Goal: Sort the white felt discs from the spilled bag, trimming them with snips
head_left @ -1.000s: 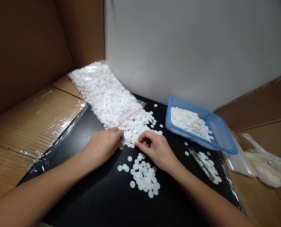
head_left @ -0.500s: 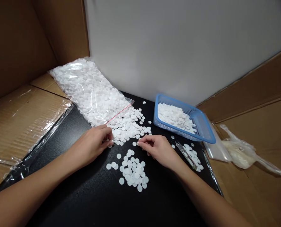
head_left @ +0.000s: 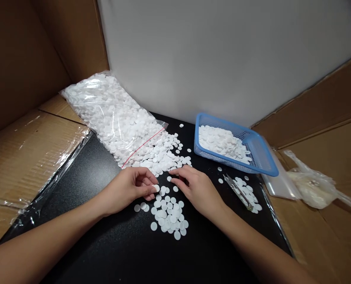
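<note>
My left hand [head_left: 135, 185] pinches a small white disc [head_left: 156, 188] between thumb and fingers, just above the near pile of white discs [head_left: 168, 213]. To its right, my right hand [head_left: 195, 187] has its thumb and index finger apart. A single disc [head_left: 169, 179] lies at those fingertips; its thumb is close to it, and I cannot tell whether they touch. Beyond both hands, loose discs [head_left: 160, 154] spread from the mouth of a clear zip bag [head_left: 104, 114] full of the same discs.
A blue plastic basket [head_left: 268, 157] holding more discs stands at the back right. Thread snips [head_left: 237, 191] lie against another small disc pile [head_left: 248, 193]. Right of the black table [head_left: 104, 252] are flat clear bags [head_left: 279, 185] and a knotted plastic bag [head_left: 313, 187] on cardboard.
My left hand has moved right and nearer to me, from the spilled discs to the near pile. My right hand's fingers have spread apart. A disc now lies just below its thumb.
</note>
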